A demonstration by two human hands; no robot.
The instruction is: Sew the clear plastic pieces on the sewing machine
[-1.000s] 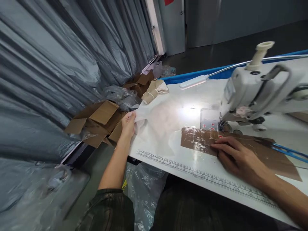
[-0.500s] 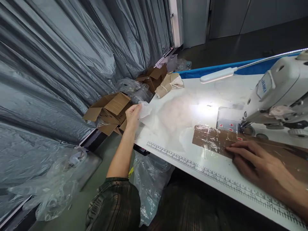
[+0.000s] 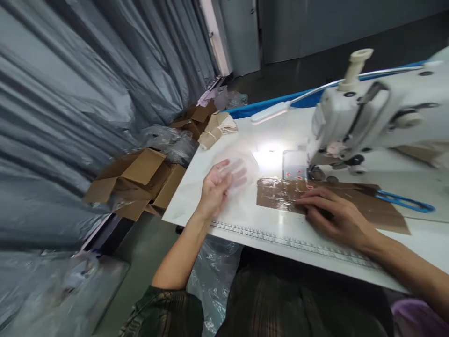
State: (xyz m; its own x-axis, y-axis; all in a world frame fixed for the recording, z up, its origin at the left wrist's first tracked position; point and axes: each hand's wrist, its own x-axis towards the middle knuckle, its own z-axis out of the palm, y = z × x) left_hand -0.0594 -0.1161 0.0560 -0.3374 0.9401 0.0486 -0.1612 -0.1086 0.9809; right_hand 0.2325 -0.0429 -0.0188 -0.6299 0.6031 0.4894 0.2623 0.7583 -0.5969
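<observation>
My left hand [image 3: 214, 188] is closed on a sheer, whitish piece of thin material [image 3: 245, 164]. Its fingers show through the sheet and the thumb lies on the near side; whether it is fabric or film I cannot tell. My right hand [image 3: 329, 213] rests with its fingers stretched out on a brown cardboard strip [image 3: 275, 194], partly covered with shiny tape, beside the needle area of a white sewing machine [image 3: 372, 121]. Blue-handled scissors [image 3: 407, 201] lie on the cardboard's right part, behind my right wrist.
The white table [image 3: 189, 192] has a printed ruler [image 3: 259, 231] along its front edge. A tied brown bundle [image 3: 213, 131] lies at the far left corner, and a lit lamp [image 3: 270, 112] stands behind. An open cardboard box [image 3: 143, 171] and plastic bags [image 3: 213, 276] are below.
My left hand has moved from the table's left edge inward over the table, with the sheer material still in it. The view has turned right; my right hand stays on the cardboard.
</observation>
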